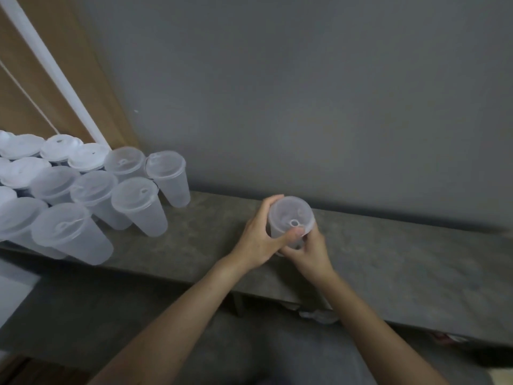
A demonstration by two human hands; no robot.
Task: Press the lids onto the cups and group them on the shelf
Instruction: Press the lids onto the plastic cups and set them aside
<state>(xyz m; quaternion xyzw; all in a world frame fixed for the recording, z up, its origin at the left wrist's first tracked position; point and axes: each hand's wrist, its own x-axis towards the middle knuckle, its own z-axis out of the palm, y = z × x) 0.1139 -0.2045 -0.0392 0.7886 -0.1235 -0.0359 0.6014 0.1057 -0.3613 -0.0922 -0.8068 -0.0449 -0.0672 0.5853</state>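
Note:
A translucent plastic cup (286,218) with a lid (291,211) on top stands at the middle of the grey shelf (388,268). My left hand (259,237) wraps round the cup's left side, its thumb lying across the lid's near edge. My right hand (311,252) grips the cup low on the near right side. Several lidded cups (91,195) stand grouped at the shelf's left end.
A grey wall (305,93) rises right behind the shelf. A white pole (55,73) and a wooden panel (25,93) lean at the upper left. Bare shelf surface stretches between the cup group and my hands, and off to the right.

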